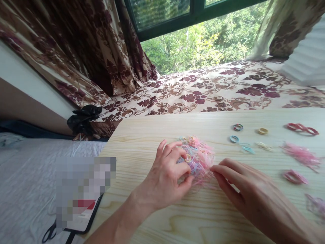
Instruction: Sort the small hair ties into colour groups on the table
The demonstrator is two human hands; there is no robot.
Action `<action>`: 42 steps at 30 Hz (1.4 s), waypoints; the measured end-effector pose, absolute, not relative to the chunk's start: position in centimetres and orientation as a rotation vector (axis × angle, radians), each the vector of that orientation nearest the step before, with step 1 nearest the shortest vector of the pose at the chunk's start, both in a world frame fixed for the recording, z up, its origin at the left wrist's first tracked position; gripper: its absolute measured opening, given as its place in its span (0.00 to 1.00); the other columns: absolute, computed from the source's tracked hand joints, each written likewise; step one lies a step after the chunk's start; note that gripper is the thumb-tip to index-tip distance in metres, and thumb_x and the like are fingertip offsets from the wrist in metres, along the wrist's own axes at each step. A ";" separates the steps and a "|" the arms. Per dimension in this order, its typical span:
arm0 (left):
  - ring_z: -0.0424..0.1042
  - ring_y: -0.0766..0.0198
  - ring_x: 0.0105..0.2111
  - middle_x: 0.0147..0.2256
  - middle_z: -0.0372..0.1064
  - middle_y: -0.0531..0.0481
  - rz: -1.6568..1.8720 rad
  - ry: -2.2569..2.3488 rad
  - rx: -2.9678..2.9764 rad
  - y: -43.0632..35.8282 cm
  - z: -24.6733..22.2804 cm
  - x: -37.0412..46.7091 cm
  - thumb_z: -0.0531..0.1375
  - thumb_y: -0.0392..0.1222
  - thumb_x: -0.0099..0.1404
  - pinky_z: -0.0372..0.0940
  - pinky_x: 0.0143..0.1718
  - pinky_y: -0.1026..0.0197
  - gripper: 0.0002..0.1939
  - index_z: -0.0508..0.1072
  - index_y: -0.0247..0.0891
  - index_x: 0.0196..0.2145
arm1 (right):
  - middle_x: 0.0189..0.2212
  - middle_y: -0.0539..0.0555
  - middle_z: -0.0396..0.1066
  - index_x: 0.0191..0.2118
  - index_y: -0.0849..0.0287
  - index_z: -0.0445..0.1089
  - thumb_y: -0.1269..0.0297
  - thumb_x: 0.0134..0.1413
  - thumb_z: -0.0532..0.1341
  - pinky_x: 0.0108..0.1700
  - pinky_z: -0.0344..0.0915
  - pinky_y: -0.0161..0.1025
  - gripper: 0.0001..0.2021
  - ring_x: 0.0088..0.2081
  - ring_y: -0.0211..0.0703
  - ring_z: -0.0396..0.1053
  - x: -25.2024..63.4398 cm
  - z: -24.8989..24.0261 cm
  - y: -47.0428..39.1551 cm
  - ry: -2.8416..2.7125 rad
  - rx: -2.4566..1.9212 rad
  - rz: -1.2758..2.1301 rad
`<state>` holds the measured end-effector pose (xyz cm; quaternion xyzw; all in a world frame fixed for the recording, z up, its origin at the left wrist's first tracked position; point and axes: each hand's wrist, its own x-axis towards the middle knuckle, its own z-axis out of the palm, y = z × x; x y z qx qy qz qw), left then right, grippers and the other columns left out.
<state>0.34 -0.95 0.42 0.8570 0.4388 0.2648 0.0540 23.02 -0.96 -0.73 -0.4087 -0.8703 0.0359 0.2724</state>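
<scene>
At the near left there is a pale bed (22,179), and above it, at the left edge of the table (182,225), a tablet (87,217) with a blurred screen. Just beside its near corner lies a black looped thing (49,232), which I cannot name surely.

The left hand (165,174) is on the left side of the pile (201,154), which is made of many thin bands, mostly pink, lilac and pale blue. Its fingers are spread and bent over the pile and touch it, with the thumb apart; it is not clenched. The right hand (245,181) is at the right side of the pile, the tips of thumb and fingers close together; whether a band is between them, I cannot tell.

To the right on the table, from near to far, are a lilac bunch (316,205), a pink coil (295,177) and a pink heap (302,156). Next come cream bands (264,146) and a blue ring (234,139), then a yellow ring (263,131), red rings (302,128) and a multicoloured ring (238,127).

Beyond the table, a black bag (85,118) is at the left, beside a flowered cloth (198,91). Farther are a curtain (101,44) on the left, a white pleated thing (308,54) on the right, and a green-framed window (162,25) with trees (203,44) outside
</scene>
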 end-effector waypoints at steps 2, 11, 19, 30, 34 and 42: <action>0.63 0.49 0.58 0.42 0.71 0.47 0.789 1.358 2.610 -0.9 0.4 0.3 0.62 0.35 0.62 0.51 0.64 0.36 0.04 0.74 0.40 0.29 | 0.27 0.53 0.71 0.35 0.56 0.74 0.66 0.66 0.50 0.27 0.63 0.35 0.15 0.26 0.38 0.69 23.0 -0.8 -1.0 -2.346 -1.097 0.094; 0.63 0.53 0.58 0.43 0.71 0.47 0.806 1.397 2.626 -0.7 -0.1 0.4 0.60 0.34 0.65 0.50 0.65 0.39 0.04 0.74 0.40 0.37 | 0.27 0.53 0.71 0.33 0.56 0.72 0.65 0.66 0.49 0.26 0.63 0.36 0.16 0.25 0.39 0.69 23.1 -0.8 -0.9 -2.366 -1.100 0.054; 0.64 0.51 0.57 0.44 0.72 0.46 0.793 1.390 2.652 -0.6 -0.2 0.5 0.60 0.34 0.65 0.52 0.63 0.37 0.07 0.75 0.42 0.39 | 0.27 0.53 0.71 0.33 0.55 0.72 0.64 0.67 0.49 0.26 0.62 0.37 0.16 0.25 0.39 0.69 22.9 -0.8 -0.8 -2.381 -1.098 0.064; 0.66 0.52 0.55 0.41 0.73 0.48 0.883 1.403 2.642 -0.5 -0.5 0.6 0.59 0.33 0.66 0.53 0.62 0.38 0.06 0.76 0.40 0.35 | 0.28 0.52 0.70 0.35 0.56 0.72 0.66 0.67 0.50 0.27 0.63 0.36 0.14 0.26 0.38 0.69 23.1 -1.0 -0.9 -2.370 -1.092 0.066; 0.66 0.52 0.55 0.41 0.75 0.49 0.952 1.385 2.626 -0.7 -0.1 0.9 0.59 0.32 0.65 0.53 0.62 0.40 0.06 0.75 0.40 0.34 | 0.29 0.53 0.71 0.37 0.57 0.72 0.67 0.66 0.51 0.28 0.64 0.35 0.13 0.27 0.38 0.70 22.9 -0.5 -0.9 -2.334 -1.065 0.087; 0.72 0.57 0.50 0.31 0.77 0.53 0.987 1.325 2.477 -1.1 0.2 1.4 0.58 0.28 0.63 0.50 0.64 0.41 0.08 0.73 0.40 0.33 | 0.32 0.52 0.72 0.39 0.57 0.71 0.69 0.65 0.54 0.30 0.66 0.32 0.09 0.30 0.35 0.71 22.3 0.0 -1.0 -2.285 -0.978 0.196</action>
